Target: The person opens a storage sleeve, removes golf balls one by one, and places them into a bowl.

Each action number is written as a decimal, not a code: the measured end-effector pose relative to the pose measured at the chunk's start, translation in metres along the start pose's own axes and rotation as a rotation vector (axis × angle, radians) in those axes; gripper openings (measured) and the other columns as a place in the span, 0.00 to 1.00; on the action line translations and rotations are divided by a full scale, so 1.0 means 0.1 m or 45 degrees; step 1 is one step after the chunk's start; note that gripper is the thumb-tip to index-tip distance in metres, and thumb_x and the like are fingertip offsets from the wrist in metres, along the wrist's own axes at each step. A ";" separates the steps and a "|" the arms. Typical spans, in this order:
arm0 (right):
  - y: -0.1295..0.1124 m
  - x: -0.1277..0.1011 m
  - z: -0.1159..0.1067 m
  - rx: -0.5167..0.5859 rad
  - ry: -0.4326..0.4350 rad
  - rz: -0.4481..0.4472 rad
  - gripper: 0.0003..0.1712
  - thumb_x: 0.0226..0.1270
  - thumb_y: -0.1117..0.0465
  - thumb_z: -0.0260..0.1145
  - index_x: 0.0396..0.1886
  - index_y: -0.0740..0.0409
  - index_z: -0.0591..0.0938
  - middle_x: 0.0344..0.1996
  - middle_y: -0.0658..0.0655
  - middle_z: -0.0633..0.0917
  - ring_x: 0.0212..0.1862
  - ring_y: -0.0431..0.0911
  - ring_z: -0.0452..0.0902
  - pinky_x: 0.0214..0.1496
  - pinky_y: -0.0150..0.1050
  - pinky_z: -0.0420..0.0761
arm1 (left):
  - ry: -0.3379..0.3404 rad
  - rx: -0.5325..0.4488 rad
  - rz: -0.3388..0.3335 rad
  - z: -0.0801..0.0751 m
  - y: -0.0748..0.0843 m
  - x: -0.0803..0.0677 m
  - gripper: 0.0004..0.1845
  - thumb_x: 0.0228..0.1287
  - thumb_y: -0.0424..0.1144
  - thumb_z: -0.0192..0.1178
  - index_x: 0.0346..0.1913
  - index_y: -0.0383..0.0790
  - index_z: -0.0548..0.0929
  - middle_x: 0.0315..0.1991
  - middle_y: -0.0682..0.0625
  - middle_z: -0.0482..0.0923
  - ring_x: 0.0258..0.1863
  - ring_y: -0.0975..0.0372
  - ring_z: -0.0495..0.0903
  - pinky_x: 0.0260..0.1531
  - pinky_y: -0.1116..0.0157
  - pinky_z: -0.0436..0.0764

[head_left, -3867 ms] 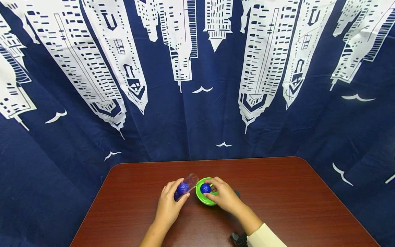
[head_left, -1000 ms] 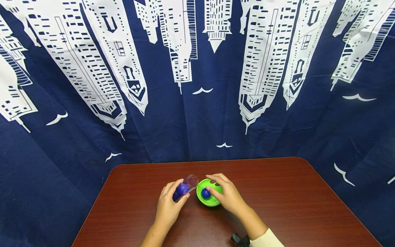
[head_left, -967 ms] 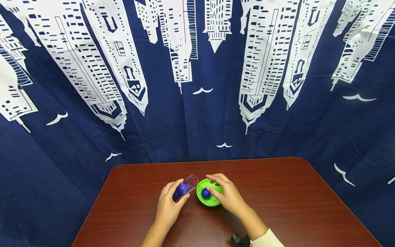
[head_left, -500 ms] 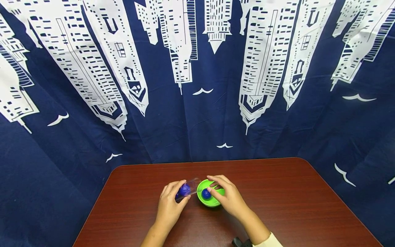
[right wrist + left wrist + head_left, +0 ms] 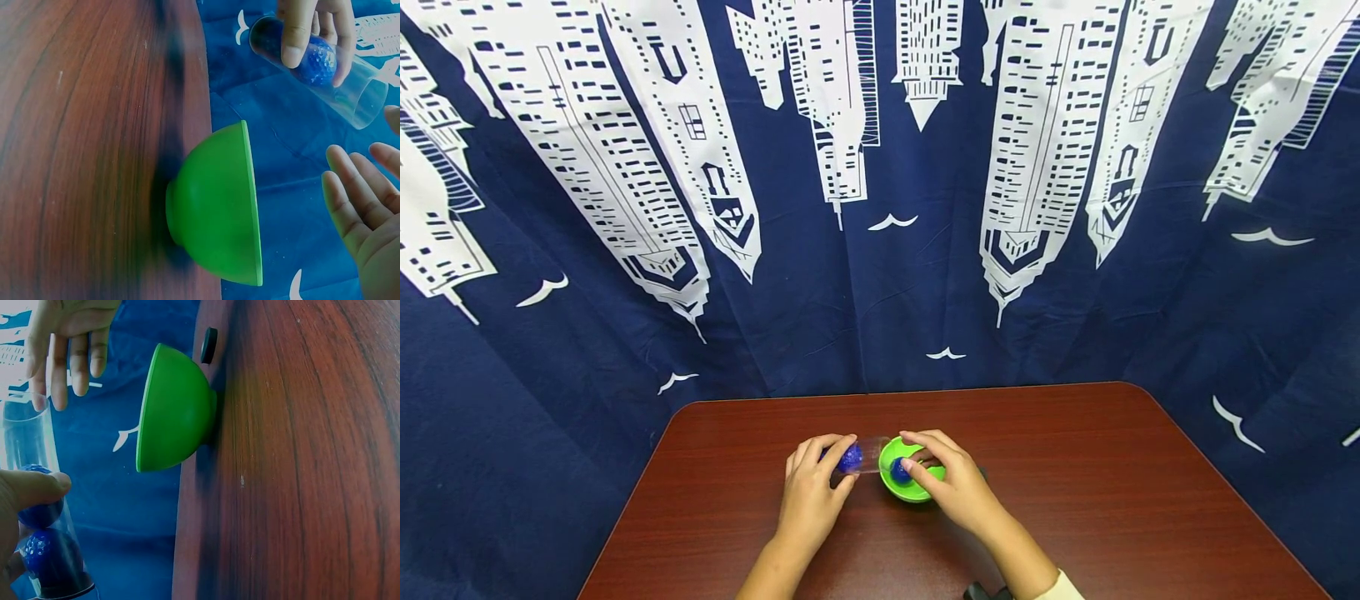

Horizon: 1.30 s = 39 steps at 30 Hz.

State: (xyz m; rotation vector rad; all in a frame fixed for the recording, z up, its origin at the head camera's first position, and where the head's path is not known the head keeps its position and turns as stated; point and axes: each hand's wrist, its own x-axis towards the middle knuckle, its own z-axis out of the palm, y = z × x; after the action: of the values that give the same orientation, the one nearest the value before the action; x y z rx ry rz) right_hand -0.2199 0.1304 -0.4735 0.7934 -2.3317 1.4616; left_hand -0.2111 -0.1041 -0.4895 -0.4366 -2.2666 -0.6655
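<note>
My left hand (image 5: 811, 487) grips a clear tube (image 5: 870, 454) that lies nearly level, its mouth by the left rim of a green bowl (image 5: 913, 495). Two blue balls (image 5: 52, 555) with dimples like golf balls sit in the tube, toward its base; thumb and fingers wrap round it. Another blue ball (image 5: 900, 471) lies in the bowl. My right hand (image 5: 958, 483) hovers over the bowl's right side, fingers spread and holding nothing. In the right wrist view the tube (image 5: 340, 103) stays above the bowl (image 5: 219, 206), not touching it.
The bowl stands on a brown wooden table (image 5: 722, 500). A small black round object (image 5: 209, 345) lies on the table beyond the bowl. Another black object (image 5: 977, 592) shows near the right sleeve. A navy cloth with white buildings (image 5: 880, 292) hangs behind the table.
Earlier my right hand held a blue ball at the bowl; it has let go and opened. My left hand has tipped the tube from slanting upward to nearly level.
</note>
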 end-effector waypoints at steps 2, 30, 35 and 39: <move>-0.01 0.00 0.01 0.023 -0.021 0.010 0.22 0.70 0.57 0.69 0.63 0.47 0.80 0.55 0.59 0.84 0.47 0.41 0.85 0.53 0.38 0.85 | -0.002 0.017 0.022 -0.01 0.01 0.00 0.34 0.40 0.36 0.84 0.57 0.52 0.85 0.51 0.53 0.82 0.55 0.55 0.78 0.59 0.48 0.73; 0.01 -0.10 0.16 0.228 -0.076 0.170 0.25 0.69 0.55 0.70 0.62 0.54 0.78 0.58 0.65 0.82 0.50 0.46 0.87 0.51 0.36 0.86 | -0.001 0.204 0.206 -0.07 0.07 0.06 0.35 0.39 0.27 0.79 0.57 0.53 0.86 0.54 0.50 0.81 0.60 0.53 0.75 0.67 0.44 0.67; 0.02 -0.10 0.17 0.255 -0.067 0.178 0.25 0.68 0.56 0.70 0.62 0.57 0.78 0.58 0.62 0.83 0.50 0.46 0.87 0.52 0.37 0.86 | 0.008 0.200 0.204 -0.06 0.07 0.05 0.34 0.41 0.28 0.79 0.56 0.53 0.86 0.54 0.51 0.81 0.60 0.53 0.75 0.67 0.45 0.66; 0.03 -0.10 0.17 0.231 -0.060 0.203 0.26 0.67 0.56 0.72 0.62 0.57 0.78 0.54 0.59 0.84 0.48 0.43 0.87 0.51 0.35 0.86 | 0.035 0.187 0.213 -0.04 0.06 0.05 0.33 0.40 0.27 0.78 0.55 0.52 0.87 0.53 0.50 0.82 0.59 0.52 0.76 0.66 0.44 0.67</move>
State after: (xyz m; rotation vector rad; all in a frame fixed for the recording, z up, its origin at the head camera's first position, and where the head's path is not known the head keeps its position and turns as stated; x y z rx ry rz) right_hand -0.2126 0.1190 -0.4886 0.7073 -2.3687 1.7602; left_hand -0.2089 -0.1005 -0.4818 -0.5339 -2.2060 -0.4148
